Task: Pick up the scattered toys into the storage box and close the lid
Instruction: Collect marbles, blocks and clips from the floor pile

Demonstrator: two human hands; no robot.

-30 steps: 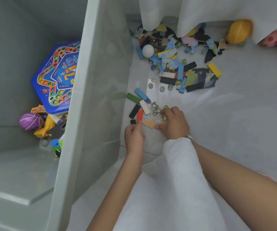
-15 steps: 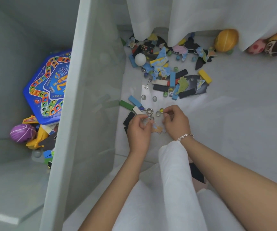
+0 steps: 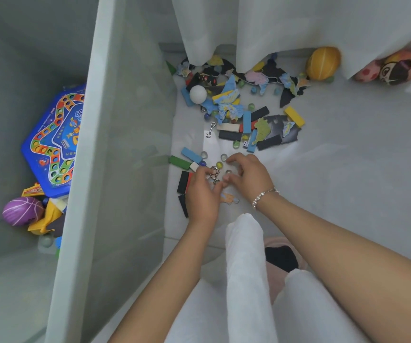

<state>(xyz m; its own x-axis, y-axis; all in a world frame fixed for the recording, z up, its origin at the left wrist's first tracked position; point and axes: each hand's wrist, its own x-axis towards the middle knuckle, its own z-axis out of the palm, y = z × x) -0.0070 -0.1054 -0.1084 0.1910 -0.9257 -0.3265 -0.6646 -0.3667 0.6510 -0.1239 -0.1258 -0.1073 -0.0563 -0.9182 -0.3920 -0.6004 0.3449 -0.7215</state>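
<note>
**Metal and glass smalls: gathering the near cluster**

Metal ring puzzle [image 3: 214,172] and loose marbles [image 3: 223,157] are to be gathered first, since they lie between both hands on the floor [image 3: 335,181]. The left hand [image 3: 203,194] is curled over the ring puzzle and nearby dominoes [image 3: 183,181]; whether anything is actually pinched cannot be told. The right hand [image 3: 251,174] is cupped, fingers bent and narrow, around the marbles. A closing scoop with both palms is advised, as marbles are likely to roll. The cardboard piece [image 3: 229,198] is best slid to an edge before lifting. The storage box [image 3: 105,169] stands just to the left, open, with toys already inside. The larger pile [image 3: 239,112] by the curtain [image 3: 261,28] is left for later passes.
</note>
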